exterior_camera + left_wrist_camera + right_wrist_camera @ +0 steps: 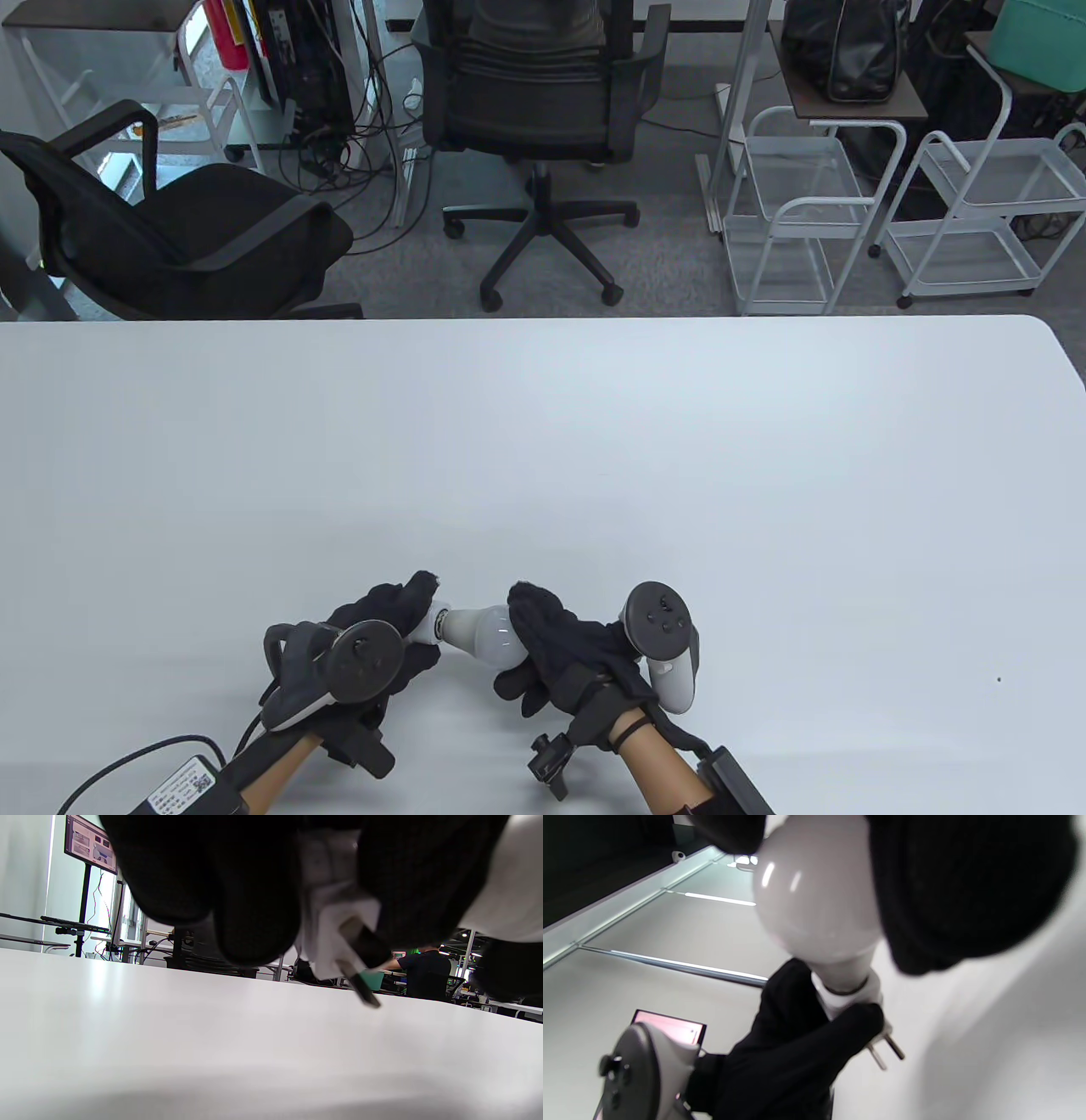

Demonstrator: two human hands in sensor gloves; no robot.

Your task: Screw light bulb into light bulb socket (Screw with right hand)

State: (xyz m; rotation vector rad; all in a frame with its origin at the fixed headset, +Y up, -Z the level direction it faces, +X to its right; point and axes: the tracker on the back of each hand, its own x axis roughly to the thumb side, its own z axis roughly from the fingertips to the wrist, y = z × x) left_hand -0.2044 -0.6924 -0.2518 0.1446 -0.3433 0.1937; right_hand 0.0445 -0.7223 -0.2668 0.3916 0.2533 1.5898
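Bulb (pixel 479 632) and socket (pixel 434 617) meet just above the near edge of the white worktop (pixel 543 441), held level between the two hands. The left hand (pixel 382 632) grips the socket, its fingers (pixel 254 899) closed round the white body so that the two plug prongs (pixel 884 1050) stick out free beyond the glove; this looks like a bracing hold, keeping the socket from turning. The right hand (pixel 564 649) wraps the rounded glass end of the bulb, fingers (pixel 958 887) closed over it, which suits the turning that the task gives to this hand. In the right wrist view a dark band shows at the bulb's neck, right at the socket mouth, so the base appears entered but, by judgement, perhaps not fully seated. How many turns remain cannot be told.

Holding both parts on one line probably keeps the thread from crossing. Neither part touches the worktop as far as the views show.

As for containers, only the wire-shelved white trolleys (pixel 967 221) on the far right floor show, and their shelves hold nothing visible.
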